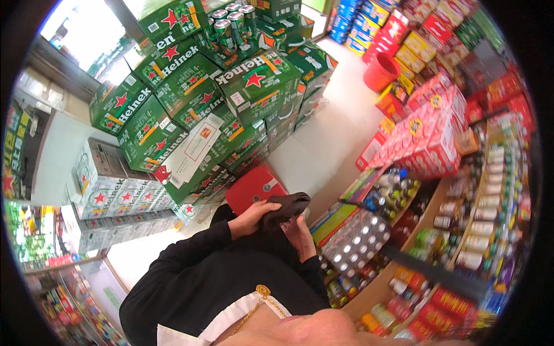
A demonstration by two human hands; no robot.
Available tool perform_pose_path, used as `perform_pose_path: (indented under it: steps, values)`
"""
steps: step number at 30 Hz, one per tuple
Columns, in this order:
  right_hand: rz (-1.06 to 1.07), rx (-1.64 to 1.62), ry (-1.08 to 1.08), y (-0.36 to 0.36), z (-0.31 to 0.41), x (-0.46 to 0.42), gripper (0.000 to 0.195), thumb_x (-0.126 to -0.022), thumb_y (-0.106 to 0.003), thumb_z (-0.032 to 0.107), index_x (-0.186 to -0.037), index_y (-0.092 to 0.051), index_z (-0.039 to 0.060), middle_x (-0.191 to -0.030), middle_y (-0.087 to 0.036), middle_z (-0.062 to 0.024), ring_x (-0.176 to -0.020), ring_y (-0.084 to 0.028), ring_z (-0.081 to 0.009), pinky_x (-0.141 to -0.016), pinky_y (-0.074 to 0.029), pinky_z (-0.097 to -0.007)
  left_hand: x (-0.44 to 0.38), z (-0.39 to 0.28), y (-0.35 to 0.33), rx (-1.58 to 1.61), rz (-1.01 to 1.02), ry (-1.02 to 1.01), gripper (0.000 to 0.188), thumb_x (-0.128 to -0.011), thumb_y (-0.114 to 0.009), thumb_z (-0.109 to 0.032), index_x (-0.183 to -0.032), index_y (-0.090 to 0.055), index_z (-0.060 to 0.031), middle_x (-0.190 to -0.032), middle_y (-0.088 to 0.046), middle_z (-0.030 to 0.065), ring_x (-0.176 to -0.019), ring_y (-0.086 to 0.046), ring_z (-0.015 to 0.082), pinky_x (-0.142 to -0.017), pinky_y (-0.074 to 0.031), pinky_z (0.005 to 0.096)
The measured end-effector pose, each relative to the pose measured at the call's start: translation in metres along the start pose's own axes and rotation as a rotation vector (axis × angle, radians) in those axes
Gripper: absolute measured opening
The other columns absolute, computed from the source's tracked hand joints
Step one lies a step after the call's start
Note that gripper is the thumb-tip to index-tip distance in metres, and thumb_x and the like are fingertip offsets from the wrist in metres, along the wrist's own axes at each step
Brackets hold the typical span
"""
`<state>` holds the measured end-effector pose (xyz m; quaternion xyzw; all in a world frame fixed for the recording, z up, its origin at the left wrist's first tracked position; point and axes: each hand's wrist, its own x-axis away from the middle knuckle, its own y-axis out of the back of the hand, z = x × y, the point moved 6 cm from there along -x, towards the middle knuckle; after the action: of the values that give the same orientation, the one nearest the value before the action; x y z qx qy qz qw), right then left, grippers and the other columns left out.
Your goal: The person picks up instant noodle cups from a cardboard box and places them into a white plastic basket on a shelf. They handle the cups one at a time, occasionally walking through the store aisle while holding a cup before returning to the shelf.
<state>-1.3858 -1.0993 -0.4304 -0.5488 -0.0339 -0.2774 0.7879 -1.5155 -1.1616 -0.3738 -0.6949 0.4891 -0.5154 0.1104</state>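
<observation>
In front of my body, near the picture's middle, my left hand (252,218) grips a dark, soft bundle (288,205), its thumb along the top. My right hand (301,235) is at the bundle's lower right side, thumb raised against it; its other fingers are partly hidden. The bundle looks like dark cloth or hair; which one I cannot tell. Just beyond the hands lies a red box or stool (255,188) on the floor. Black sleeves cover both arms.
Stacked green Heineken cartons (259,84) rise ahead, topped with loose cans (236,26). White Heineken cartons (125,197) stand left. A red bucket (381,71) and pink cartons (433,125) are at the right, beside shelves of bottles (480,212). Pale floor tiles (316,151) run between.
</observation>
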Motion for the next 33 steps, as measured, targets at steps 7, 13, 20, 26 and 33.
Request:
perform_pose_path:
  steps: [7,13,20,26,33]
  values:
    - [-0.135,0.261,-0.010,0.039,0.174,-0.027,0.053,-0.095,-0.067,0.025,-0.140,-0.046,0.0061,-0.129,-0.057,-0.0113,-0.116,-0.059,-0.0222,-0.100,-0.049,-0.0383,-0.091,0.022,-0.115,-0.046,-0.050,0.088,0.046,-0.090,-0.072,-0.033,-0.120,-0.061,-0.0005,-0.106,-0.068,0.0064,-0.094,-0.065,0.0154,-0.079,-0.054,0.0296]
    - [-0.114,0.376,0.101,0.044,0.263,-0.031,0.032,-0.097,-0.064,0.017,-0.124,-0.058,0.0010,-0.116,-0.064,-0.0086,-0.105,-0.063,-0.0213,-0.095,-0.051,-0.0362,-0.149,-0.005,-0.165,-0.724,-0.135,-0.156,0.069,-0.077,-0.082,-0.038,-0.127,-0.053,0.0007,-0.113,-0.066,0.0135,-0.103,-0.064,0.0248,-0.089,-0.051,0.0340]
    - [-0.288,0.128,0.168,0.081,0.291,-0.030,0.037,-0.101,-0.057,0.026,-0.128,-0.054,0.0011,-0.125,-0.061,-0.0118,-0.113,-0.061,-0.0247,-0.099,-0.050,-0.0388,-0.188,-0.046,-0.216,-1.365,-0.081,-0.460,0.086,-0.079,-0.080,-0.033,-0.146,-0.034,-0.0029,-0.130,-0.053,0.0262,-0.118,-0.055,0.0434,-0.099,-0.047,0.0447]
    - [-0.252,0.007,0.221,0.087,0.323,-0.050,0.043,-0.104,-0.052,0.032,-0.135,-0.050,0.0017,-0.130,-0.059,-0.0138,-0.118,-0.058,-0.0274,-0.102,-0.048,-0.0432,-0.224,-0.082,-0.220,-1.323,-0.022,-0.507,0.095,-0.081,-0.079,-0.045,-0.151,-0.028,-0.0060,-0.138,-0.043,0.0266,-0.119,-0.055,0.0412,-0.097,-0.047,0.0437]
    - [-0.290,0.079,0.281,0.098,0.392,-0.102,0.044,-0.102,-0.056,0.031,-0.133,-0.053,0.0008,-0.133,-0.058,-0.0144,-0.121,-0.056,-0.0280,-0.106,-0.045,-0.0455,-0.225,-0.203,-0.059,-1.398,-0.550,-0.567,0.071,-0.086,-0.071,-0.044,-0.134,-0.050,0.0038,-0.127,-0.056,0.0274,-0.120,-0.053,0.0406,-0.103,-0.043,0.0443]
